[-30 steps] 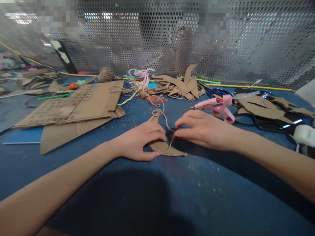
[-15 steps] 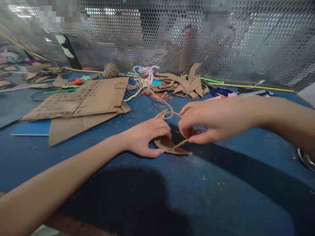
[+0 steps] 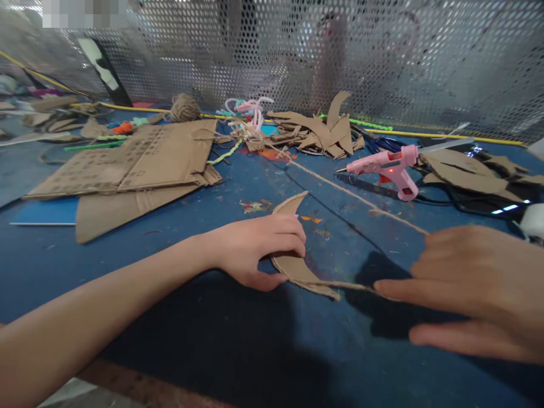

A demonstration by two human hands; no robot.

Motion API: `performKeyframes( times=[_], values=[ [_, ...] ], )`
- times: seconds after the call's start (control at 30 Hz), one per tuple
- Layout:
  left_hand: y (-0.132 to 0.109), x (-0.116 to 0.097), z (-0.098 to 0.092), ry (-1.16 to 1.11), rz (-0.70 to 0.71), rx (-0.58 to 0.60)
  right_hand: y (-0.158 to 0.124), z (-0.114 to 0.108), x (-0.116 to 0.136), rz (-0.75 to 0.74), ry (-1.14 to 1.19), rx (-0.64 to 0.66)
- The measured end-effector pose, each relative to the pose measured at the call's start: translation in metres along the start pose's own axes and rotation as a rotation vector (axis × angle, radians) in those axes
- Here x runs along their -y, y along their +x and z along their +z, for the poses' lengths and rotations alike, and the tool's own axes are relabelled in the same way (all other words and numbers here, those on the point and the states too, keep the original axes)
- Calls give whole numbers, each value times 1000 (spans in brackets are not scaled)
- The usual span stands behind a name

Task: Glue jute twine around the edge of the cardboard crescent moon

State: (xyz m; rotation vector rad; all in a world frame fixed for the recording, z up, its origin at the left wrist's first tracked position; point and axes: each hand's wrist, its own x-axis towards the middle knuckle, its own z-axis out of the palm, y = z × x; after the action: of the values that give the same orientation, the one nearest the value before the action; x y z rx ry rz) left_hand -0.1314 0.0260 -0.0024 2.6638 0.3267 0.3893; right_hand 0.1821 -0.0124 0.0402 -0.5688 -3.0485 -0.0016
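Note:
A curved, crescent-like piece of cardboard (image 3: 293,266) lies on the blue table. My left hand (image 3: 263,241) holds it down, fingers over its top and thumb at the near edge, hiding its middle. Twine (image 3: 348,285) runs from the cardboard's lower tip to my right hand (image 3: 471,286), which is partly blurred at the right. From that hand, a second stretch of the same kind of twine goes back taut toward the tangle at the rear. The right hand's outer fingers are curled around the twine, while its index finger and thumb are apart.
A pink hot glue gun (image 3: 391,167) lies behind my right hand, its light red. Cut cardboard pieces (image 3: 318,133) are heaped at the back, near a twine ball (image 3: 185,107). Folded cardboard (image 3: 161,153) lies at left. A perforated metal screen (image 3: 280,62) bounds the rear.
My right hand has swung right and nearer, pulling the twine out long and taut. The left hand stays on the cardboard. The glue gun has come into fuller view.

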Motion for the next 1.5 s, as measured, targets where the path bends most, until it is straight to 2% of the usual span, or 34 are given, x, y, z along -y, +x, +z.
performKeyframes(
  times=[0.1,0.2,0.3,0.43,0.5,0.63,0.73,1.07,1.3,1.5],
  values=[
    [1,0,1,-10,6,-4,-11,16,9,-80,-31,9],
    [2,1,1,-6,2,-7,-12,28,11,-72,-45,-51],
    [2,0,1,0,-8,-9,-13,36,14,-8,-7,-101],
    [4,-4,1,-21,-21,-23,-17,47,23,122,47,-293],
    [4,-6,0,-44,-25,-21,-19,53,27,190,128,-343],
    [6,-9,-1,-80,-29,-9,-21,63,26,193,199,-362],
    [7,-10,0,-98,-40,-5,-23,68,21,129,153,-307],
    [13,-16,10,-46,-113,-34,-19,65,16,51,114,-254],
    [12,-17,12,-29,-90,-53,-16,59,16,56,139,-233],
    [12,-15,15,-52,-78,-91,-3,58,25,201,93,-400]
  ],
)
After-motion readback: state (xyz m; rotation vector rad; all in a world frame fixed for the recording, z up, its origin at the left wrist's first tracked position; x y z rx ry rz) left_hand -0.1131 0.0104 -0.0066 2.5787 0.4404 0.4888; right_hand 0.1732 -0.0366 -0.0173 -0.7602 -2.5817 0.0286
